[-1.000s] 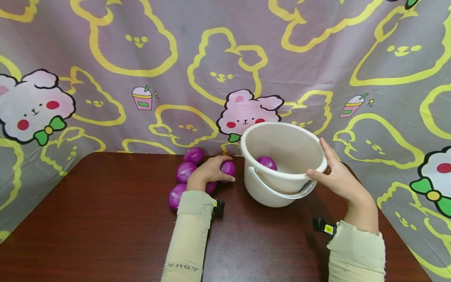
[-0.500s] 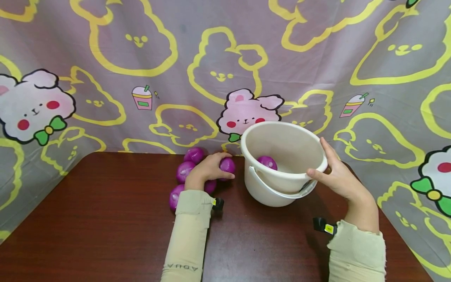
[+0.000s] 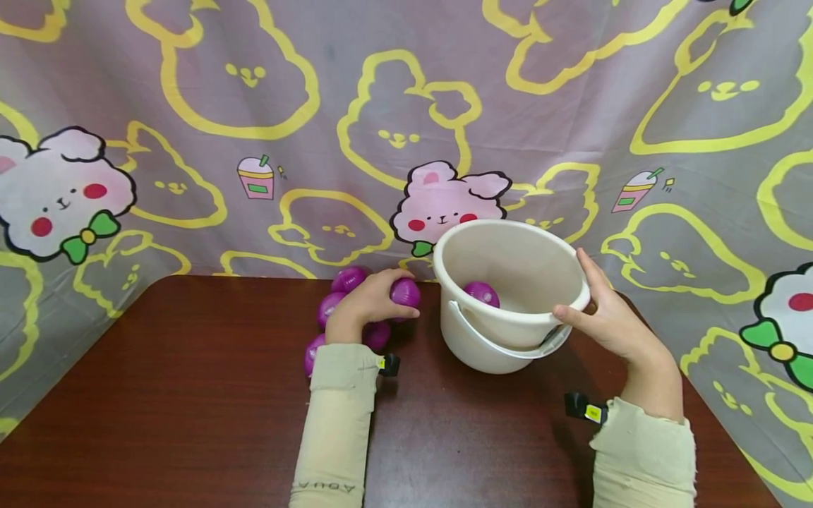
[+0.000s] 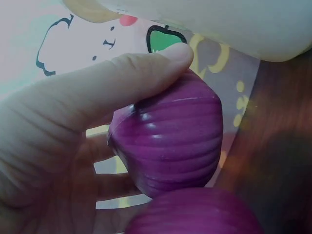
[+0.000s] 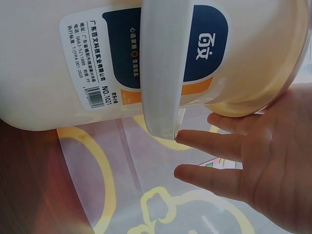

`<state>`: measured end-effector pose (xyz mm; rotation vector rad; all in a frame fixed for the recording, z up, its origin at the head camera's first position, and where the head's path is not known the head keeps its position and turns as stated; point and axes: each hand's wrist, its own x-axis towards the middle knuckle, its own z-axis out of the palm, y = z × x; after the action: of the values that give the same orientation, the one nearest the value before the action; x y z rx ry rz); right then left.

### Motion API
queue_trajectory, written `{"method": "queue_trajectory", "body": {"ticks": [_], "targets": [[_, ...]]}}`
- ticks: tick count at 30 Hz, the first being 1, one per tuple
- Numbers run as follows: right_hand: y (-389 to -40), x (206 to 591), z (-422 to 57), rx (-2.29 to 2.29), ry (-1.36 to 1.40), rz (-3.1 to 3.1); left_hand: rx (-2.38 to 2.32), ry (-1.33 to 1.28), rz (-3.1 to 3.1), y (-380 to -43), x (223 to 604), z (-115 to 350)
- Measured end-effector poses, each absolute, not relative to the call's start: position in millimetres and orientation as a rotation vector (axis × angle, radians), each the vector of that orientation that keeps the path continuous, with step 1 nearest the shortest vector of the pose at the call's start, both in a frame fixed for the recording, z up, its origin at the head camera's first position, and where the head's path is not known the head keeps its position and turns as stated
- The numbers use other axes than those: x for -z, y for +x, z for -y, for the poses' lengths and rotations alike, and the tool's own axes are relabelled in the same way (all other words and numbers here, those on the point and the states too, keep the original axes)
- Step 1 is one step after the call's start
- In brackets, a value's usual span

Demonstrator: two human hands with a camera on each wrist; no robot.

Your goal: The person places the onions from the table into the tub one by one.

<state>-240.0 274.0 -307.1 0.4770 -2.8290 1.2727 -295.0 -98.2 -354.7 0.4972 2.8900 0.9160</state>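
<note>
Purple onion (image 3: 405, 292) at mid-frame is grasped by the left hand (image 3: 367, 300); the right hand (image 3: 612, 324), right of centre, grips the white bucket (image 3: 472, 354) by its rim.

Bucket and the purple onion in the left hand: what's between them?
Just bare table lies between the bucket and held onion, the head view shows.

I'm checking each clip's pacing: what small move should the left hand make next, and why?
Probably lift the purple onion rightward over the white bucket: the left hand holds it between thumb and fingers outside the bucket, the right hand touches the bucket, and a second onion lies inside.
</note>
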Motion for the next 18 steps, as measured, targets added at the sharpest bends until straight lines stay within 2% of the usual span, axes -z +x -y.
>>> {"method": "queue_trajectory", "body": {"ticks": [18], "targets": [[-239.7,306.9,-273.7,-1.3,0.467,2.835,-0.957,0.465,-2.885,-287.5,344.3,98.8]]}}
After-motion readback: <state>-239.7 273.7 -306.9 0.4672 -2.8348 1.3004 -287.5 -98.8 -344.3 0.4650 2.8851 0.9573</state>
